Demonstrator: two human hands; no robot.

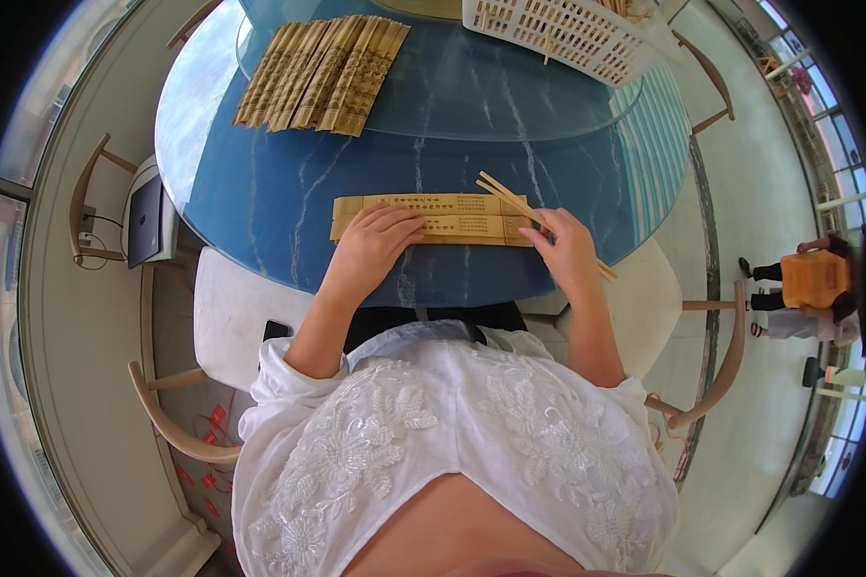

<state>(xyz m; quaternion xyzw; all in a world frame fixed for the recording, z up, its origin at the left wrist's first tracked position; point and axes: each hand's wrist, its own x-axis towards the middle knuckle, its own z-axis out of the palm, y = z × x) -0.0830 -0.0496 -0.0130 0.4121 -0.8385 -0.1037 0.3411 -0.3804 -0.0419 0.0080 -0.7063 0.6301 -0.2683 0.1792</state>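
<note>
Two tan paper chopstick sleeves (467, 224) with dark print lie side by side, lengthwise across the near part of the blue table. My left hand (380, 240) rests on their left half, fingers stretched out and pressed flat together. Between the thumb and fingers of my right hand (563, 248) is a pair of pale wooden chopsticks (503, 190). The sticks slant over the sleeves' right end, their far tips slightly apart and their near ends poking out below the hand. My right thumb is at the sleeves' right end; whether it touches them I cannot tell.
A row of overlapping tan sleeves (322, 72) lies at the far left of the marbled blue table (289, 192). A white perforated basket (573, 38) holding chopsticks stands at the far right. Wooden-armed chairs (726, 361) surround the table; a laptop (146, 221) rests on the left one.
</note>
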